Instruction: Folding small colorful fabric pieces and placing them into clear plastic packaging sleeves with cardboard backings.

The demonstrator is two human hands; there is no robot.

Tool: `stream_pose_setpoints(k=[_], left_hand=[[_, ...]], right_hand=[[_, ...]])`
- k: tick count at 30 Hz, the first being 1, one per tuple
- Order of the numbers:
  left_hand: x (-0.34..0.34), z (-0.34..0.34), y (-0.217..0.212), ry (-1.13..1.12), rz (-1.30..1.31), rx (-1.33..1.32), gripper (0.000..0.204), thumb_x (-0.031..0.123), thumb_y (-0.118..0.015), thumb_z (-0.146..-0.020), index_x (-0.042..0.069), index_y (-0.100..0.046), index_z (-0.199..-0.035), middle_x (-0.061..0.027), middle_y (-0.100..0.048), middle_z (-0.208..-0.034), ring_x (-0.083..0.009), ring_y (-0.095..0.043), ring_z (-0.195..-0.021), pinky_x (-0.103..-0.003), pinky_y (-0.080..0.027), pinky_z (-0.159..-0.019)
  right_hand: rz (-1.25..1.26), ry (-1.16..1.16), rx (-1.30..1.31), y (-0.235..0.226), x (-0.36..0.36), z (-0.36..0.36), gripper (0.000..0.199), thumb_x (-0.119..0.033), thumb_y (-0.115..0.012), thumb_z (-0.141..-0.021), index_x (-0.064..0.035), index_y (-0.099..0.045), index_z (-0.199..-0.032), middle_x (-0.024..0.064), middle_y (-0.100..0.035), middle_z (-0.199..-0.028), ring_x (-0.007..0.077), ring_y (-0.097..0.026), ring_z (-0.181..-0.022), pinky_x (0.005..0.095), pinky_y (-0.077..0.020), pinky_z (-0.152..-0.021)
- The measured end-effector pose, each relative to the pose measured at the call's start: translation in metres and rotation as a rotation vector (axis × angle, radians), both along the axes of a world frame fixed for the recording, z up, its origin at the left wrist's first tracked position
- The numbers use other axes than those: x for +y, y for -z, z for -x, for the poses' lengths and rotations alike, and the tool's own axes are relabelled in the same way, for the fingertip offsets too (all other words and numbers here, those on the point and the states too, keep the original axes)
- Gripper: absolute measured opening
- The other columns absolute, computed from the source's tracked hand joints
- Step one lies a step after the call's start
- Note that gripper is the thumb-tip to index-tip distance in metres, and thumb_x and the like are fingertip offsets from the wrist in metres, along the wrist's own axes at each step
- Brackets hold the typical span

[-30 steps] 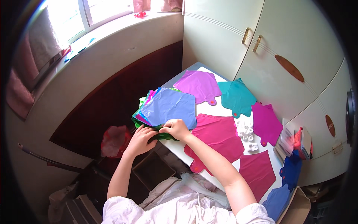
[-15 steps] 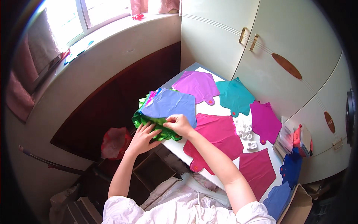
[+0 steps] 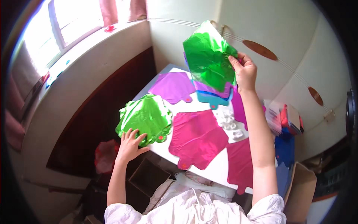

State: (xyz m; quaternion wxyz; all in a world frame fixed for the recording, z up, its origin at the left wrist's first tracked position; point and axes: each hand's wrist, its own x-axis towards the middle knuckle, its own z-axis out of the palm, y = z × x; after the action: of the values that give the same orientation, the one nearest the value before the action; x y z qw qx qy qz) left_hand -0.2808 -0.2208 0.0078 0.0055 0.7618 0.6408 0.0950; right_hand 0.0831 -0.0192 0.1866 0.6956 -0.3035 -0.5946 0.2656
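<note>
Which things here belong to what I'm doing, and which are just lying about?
Seemingly part of it:
green-fronted bundle of sheets, held in the right hand
green pile, touched by the left hand
purple sheet
dark pink sheets

Seemingly just lying about:
red bag
cardboard box
small red thing, upper left

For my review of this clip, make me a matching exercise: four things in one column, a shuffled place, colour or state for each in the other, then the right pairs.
Column one:
1. Left hand
2. Right hand
3. Small white pieces
4. Curtains

Column two:
A. On the table, beside a crimson sheet
B. Pink
C. Holding up a green sheet
D. At the near edge of a green pile

Pairs: 1-D, 2-C, 3-A, 4-B
</note>
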Motion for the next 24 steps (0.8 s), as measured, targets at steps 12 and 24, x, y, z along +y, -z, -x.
stream_pose_setpoints(k=[12, 24], left_hand=[[-0.043, -0.224, -0.059, 0.192, 0.710, -2.252, 0.056, 0.018, -0.067, -0.083, 0.003, -0.042, -0.131, -0.0102, -0.055, -0.122, -0.0237, -0.055, -0.110, -0.040, -0.047, -0.092], [-0.056, -0.246, -0.032, 0.106, 0.710, -2.128, 0.044, -0.007, -0.051, -0.081, 0.000, -0.047, -0.124, -0.0162, -0.059, -0.115, -0.0299, -0.062, -0.102, -0.044, -0.052, -0.087]], right_hand=[[-0.817, 0.201, -1.380, 0.072, -0.259, -0.031, 0.020, -0.015, -0.062, -0.076, -0.0053, -0.062, -0.094, 0.0081, -0.063, -0.091, 0.0208, -0.063, -0.087, 0.0287, -0.0517, -0.077], [-0.047, 0.196, -0.805, 0.129, -0.338, -0.090, 0.051, -0.039, -0.070, -0.078, -0.0071, -0.054, -0.115, 0.0105, -0.053, -0.121, 0.0267, -0.047, -0.120, 0.0427, -0.0336, -0.104]])
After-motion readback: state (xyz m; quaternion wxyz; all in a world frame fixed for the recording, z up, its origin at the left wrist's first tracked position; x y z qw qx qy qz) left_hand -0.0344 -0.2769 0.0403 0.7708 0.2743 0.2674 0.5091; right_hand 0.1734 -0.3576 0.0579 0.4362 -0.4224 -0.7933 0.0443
